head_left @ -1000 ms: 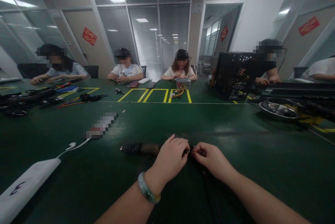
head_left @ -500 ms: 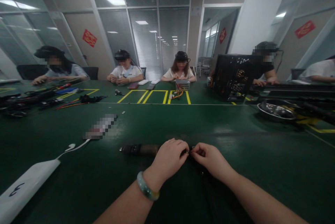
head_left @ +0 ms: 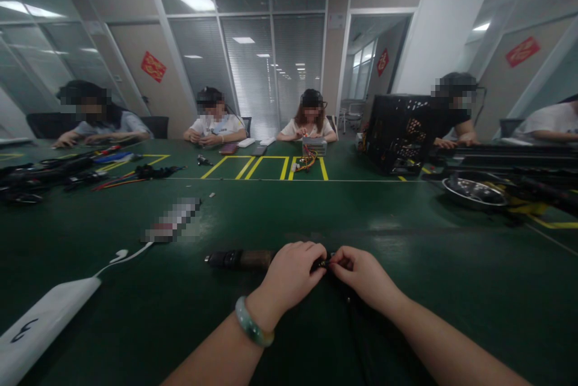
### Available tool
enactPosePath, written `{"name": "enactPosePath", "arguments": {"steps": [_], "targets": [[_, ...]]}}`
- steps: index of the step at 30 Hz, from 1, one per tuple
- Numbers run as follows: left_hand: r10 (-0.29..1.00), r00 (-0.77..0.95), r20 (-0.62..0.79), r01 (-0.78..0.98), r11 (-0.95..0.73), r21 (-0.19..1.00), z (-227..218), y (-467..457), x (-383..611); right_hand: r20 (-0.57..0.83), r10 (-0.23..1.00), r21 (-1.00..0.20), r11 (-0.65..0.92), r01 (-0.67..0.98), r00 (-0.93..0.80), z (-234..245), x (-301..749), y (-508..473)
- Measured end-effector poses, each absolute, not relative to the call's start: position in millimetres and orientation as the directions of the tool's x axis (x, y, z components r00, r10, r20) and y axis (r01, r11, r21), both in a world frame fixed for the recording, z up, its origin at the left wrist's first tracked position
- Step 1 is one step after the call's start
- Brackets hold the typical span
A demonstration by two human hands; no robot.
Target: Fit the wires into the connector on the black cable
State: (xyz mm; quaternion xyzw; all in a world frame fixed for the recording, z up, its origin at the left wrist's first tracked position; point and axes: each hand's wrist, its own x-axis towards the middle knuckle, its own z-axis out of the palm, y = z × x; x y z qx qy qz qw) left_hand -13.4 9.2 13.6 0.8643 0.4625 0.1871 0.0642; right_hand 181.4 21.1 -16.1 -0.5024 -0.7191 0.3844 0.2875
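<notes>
A dark rod-shaped tool (head_left: pixel 239 259) with a brownish middle lies flat on the green table (head_left: pixel 406 289), pointing left. My left hand (head_left: pixel 291 277), with a pale green bangle at the wrist, is closed over the tool's right end. My right hand (head_left: pixel 363 274) pinches a small part at that same end, fingertips touching those of the left hand. Dark cables (head_left: pixel 356 326) run from there toward me between my forearms. The small part itself is too tiny to name.
A white power bank (head_left: pixel 45 329) with a white cable (head_left: pixel 126 252) lies at the near left, a blurred-out flat object (head_left: pixel 171 219) behind it. Several people sit across the table. A black perforated case (head_left: pixel 400 133), a metal bowl (head_left: pixel 474 193) and cable bundles (head_left: pixel 49 172) lie farther off.
Both hands stay at the tool's right end with only slight finger shifts. The view has drifted a little, so the tool and hands appear marginally lower.
</notes>
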Motion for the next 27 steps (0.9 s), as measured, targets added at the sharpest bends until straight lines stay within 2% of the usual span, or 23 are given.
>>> {"name": "enactPosePath", "arguments": {"steps": [8,27], "targets": [[0.832,0.479,0.278,0.768,-0.551,0.326,9.3,10.5,-14.6,0.033,0.943,-0.82,0.215,0.531,-0.332,-12.9,181.4,20.6],[0.838,0.492,0.236,0.78,-0.545,0.307,14.2,8.9,-13.5,0.026,0.944,-0.829,0.204,0.52,-0.328,-13.0,181.3,20.2]]}}
